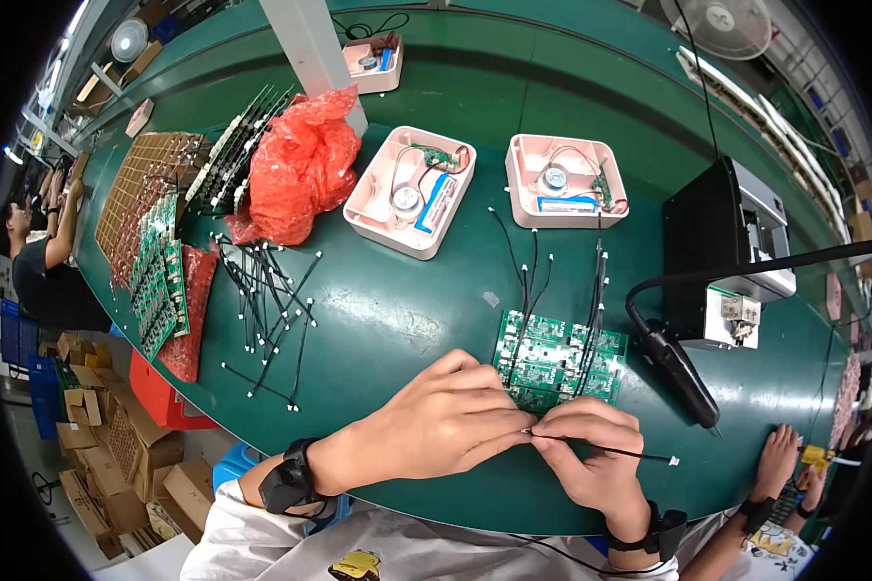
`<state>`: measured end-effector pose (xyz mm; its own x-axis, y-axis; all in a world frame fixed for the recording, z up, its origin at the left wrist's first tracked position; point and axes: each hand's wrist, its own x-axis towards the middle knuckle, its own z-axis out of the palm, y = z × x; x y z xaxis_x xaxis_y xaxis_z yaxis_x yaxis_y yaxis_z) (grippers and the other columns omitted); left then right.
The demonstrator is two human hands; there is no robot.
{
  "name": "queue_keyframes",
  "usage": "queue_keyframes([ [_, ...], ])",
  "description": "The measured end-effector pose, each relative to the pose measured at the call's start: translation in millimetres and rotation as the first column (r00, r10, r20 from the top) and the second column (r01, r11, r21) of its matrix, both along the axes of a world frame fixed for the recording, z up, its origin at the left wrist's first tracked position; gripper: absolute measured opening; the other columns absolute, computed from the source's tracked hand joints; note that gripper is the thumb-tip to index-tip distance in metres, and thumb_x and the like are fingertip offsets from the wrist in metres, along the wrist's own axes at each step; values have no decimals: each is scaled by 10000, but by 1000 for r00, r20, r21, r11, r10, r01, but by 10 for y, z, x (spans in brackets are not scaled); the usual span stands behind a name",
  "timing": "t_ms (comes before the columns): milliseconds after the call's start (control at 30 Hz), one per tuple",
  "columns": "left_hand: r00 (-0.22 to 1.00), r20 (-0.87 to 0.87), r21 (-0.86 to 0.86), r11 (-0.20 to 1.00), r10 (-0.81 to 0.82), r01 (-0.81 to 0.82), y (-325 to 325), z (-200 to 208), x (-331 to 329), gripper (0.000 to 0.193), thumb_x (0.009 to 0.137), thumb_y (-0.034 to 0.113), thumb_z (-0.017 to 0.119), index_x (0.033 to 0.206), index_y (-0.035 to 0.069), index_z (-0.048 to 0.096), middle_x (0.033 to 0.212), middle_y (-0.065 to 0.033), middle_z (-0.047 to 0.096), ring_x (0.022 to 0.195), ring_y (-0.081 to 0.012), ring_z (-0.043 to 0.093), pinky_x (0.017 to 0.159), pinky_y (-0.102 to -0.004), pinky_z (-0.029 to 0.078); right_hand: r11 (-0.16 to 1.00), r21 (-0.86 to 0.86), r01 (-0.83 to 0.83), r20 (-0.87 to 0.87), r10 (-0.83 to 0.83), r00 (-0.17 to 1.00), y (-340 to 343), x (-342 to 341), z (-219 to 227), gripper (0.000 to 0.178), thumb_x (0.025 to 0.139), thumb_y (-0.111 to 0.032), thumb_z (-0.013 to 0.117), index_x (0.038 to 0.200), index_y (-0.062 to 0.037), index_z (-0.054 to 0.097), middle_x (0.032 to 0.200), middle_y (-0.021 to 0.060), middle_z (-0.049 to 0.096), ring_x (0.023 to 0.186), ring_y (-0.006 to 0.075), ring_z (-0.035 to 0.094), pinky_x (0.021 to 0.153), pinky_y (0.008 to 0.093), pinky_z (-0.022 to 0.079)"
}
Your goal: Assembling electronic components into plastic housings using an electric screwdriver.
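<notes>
A short black cable (630,451) with a white connector at its free end runs out to the right from between the fingers of my right hand (591,450), which is closed on it. My left hand (446,416) is pinched at the cable's other end, fingertips meeting those of the right. Right behind both hands a green circuit board panel (552,353) lies flat, its near edge partly hidden by my fingers. Several black cables (596,310) stretch over the panel and away from me, white connectors at their far ends.
Loose black cables (271,300), stacked green boards (160,281) and red bubble wrap (305,169) lie left. Pink boxes (378,208) with wired parts stand behind. To the right are a soldering iron (683,373), a black machine (712,242) and another person's hand (777,460).
</notes>
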<state>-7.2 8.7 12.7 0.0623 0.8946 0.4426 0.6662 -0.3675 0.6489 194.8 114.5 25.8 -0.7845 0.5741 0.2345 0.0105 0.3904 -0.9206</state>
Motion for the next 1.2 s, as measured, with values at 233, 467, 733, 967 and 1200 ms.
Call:
queue_keyframes([
  [233, 996, -66, 78, 996, 53, -47, -19, -33, -33, 170, 809, 190, 865, 913, 78, 794, 826, 37, 706, 821, -158, 634, 776, -352, 454, 996, 68, 57, 41, -60, 997, -51, -61, -68, 128, 814, 54, 833, 913, 38, 753, 874, 129, 756, 736, 173, 704, 685, 283, 564],
  [467, 989, -148, -226, 974, -26, -8, -57, 58, -148, 298, 809, 264, 860, 1002, 76, 734, 881, 11, 685, 888, -189, 634, 798, -356, 471, 955, 289, -64, 183, 10, 983, 59, -178, 9, 164, 771, 48, 841, 890, -6, 742, 873, 102, 730, 736, 220, 673, 634, 321, 537],
  [733, 980, -197, -361, 931, -28, -46, -64, 20, -165, 387, 826, 305, 835, 1066, 61, 654, 968, -73, 688, 976, -251, 659, 834, -390, 499, 854, 490, -175, 295, 27, 955, 16, -269, -59, 213, 735, 30, 844, 903, -44, 735, 877, 61, 709, 751, 274, 650, 619, 368, 528],
  [967, 970, -238, -364, 930, -45, -46, -70, 17, -163, 358, 816, 287, 843, 1014, 55, 656, 953, -74, 687, 969, -244, 661, 832, -385, 498, 838, 512, -185, 309, 21, 951, 7, -271, -52, 209, 741, 21, 844, 898, -47, 725, 886, 58, 712, 755, 273, 656, 613, 372, 527],
  [1200, 974, -222, -374, 926, -37, -51, -67, 23, -158, 351, 819, 280, 842, 1011, 51, 658, 946, -75, 687, 967, -244, 661, 836, -384, 498, 826, 521, -216, 336, 35, 941, 10, -305, -25, 185, 756, 3, 840, 878, -48, 709, 878, 62, 707, 750, 269, 662, 603, 382, 521],
])
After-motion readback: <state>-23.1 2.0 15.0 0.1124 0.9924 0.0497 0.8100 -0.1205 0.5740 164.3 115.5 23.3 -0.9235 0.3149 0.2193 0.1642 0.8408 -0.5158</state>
